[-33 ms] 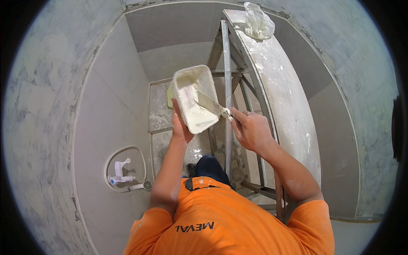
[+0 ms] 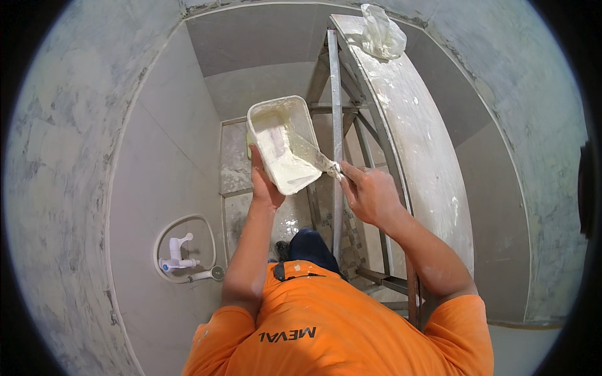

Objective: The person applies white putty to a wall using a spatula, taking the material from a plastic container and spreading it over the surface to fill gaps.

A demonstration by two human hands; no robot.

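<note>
A white rectangular plastic tub [image 2: 273, 116] is tilted in front of me, its mouth facing up toward my view. My left hand [image 2: 266, 187] is closed around its left side and underside; most of the fingers are hidden behind it. Creamy off-white putty [image 2: 290, 168] coats the bottom and walls. In my right hand [image 2: 371, 195] I grip the handle of a putty knife, at the tub's right side. Its putty-smeared blade [image 2: 305, 150] reaches into the tub. A lump of putty clings near the handle end, by my fingers.
To the right stands a metal-framed scaffold [image 2: 335, 81] topped with a splattered plank [image 2: 421, 131]. A crumpled plastic bag [image 2: 382, 36] lies at the plank's far end. On the left wall are a white tap [image 2: 178, 255] and a hose with a sprayer [image 2: 216, 273].
The tub has turned slightly, its far end shifting left and its mouth showing more of the inside. Both hands keep their holds, almost in place.
</note>
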